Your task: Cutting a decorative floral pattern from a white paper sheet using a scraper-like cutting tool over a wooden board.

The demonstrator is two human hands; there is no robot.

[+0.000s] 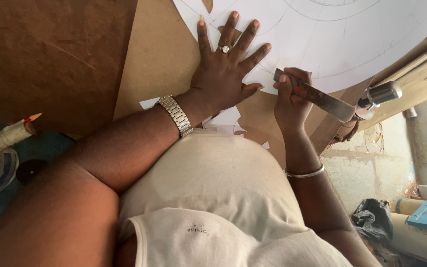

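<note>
Sleeveless off-white vest [223, 198], small dark mark on chest at 6 o'clock. Left wrist: silver link-band watch [176, 115]. Left hand [223, 74]: ring [224, 49] with pale stone. Right wrist: thin silver bangle [305, 173].

paper sheet [332, 34] lies on board [159, 54], scraps [226, 121] at its near edge.

No packages, labels, signs or screens can be made out anywhere in the frame. The only marking is a small dark print on the pale shirt [198, 229] at lower centre, too tiny to tell.
</note>
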